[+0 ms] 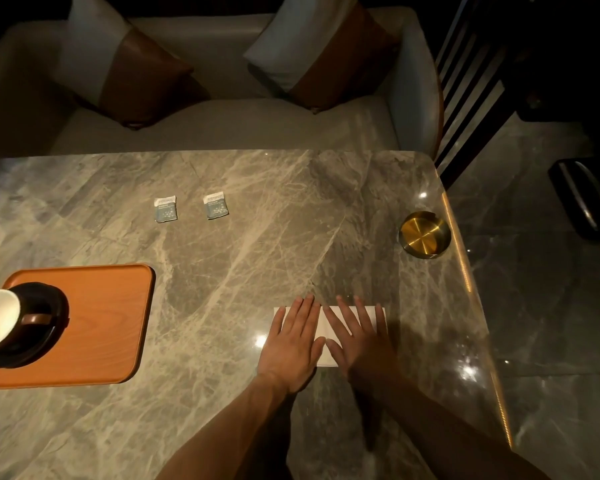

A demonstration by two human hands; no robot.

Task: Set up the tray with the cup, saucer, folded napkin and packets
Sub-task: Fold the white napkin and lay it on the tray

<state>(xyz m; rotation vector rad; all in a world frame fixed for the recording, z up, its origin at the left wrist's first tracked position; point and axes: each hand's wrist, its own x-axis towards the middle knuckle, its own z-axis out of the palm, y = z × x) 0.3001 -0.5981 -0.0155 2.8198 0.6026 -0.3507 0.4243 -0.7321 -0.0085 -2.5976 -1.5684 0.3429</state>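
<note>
Nearest, the left hand and right hand lie flat, fingers spread and gripping nothing, pressing the white napkin onto the marble table. The napkin appears folded but is well apart from the tray: not yet placed. To the left, the orange tray already carries the dark saucer with the cup on it: done. Farther off, two packets lie on the table, untouched. A brass dish sits at the right edge.
</note>
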